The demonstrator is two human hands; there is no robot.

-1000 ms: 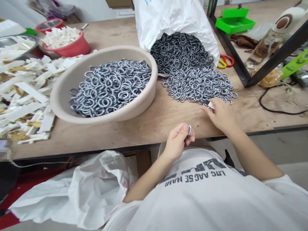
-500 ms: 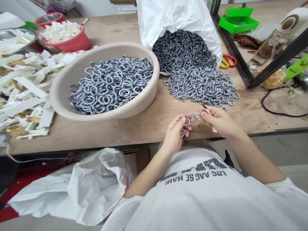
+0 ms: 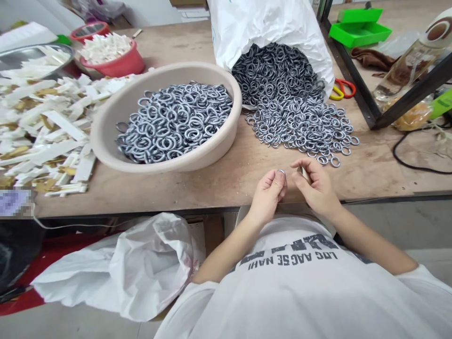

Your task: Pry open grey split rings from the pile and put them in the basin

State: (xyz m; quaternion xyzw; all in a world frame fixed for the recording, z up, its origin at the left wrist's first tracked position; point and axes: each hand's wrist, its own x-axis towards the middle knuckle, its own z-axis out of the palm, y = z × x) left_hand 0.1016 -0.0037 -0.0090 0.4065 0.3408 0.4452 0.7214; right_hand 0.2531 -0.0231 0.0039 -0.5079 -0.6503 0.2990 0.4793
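A small grey ring (image 3: 281, 172) shows at the fingertips of my left hand (image 3: 267, 194), which is closed on it near the table's front edge. Just to its right, a thin light-coloured tool (image 3: 305, 176) is held in the curled fingers of my right hand (image 3: 315, 187); its shape is mostly hidden. The two hands are close but apart. Beyond them lies a heap of loose grey rings (image 3: 303, 123), spilling from a white sack (image 3: 268, 23). To the left, a beige basin (image 3: 169, 165) holds many more grey rings.
White and tan strips (image 3: 45, 136) cover the table's left side, near red bowls (image 3: 120, 63). At the right are red-yellow scissors (image 3: 344, 89), a black metal frame (image 3: 374, 120), a bottle (image 3: 406, 66), a green tray (image 3: 360, 34) and a black cable (image 3: 399, 157). A white sack (image 3: 123, 268) hangs below the edge.
The ring that was at my right fingertips is no longer seen there. My left fingers have closed up, with one ring showing at their tips. The view has shifted slightly.
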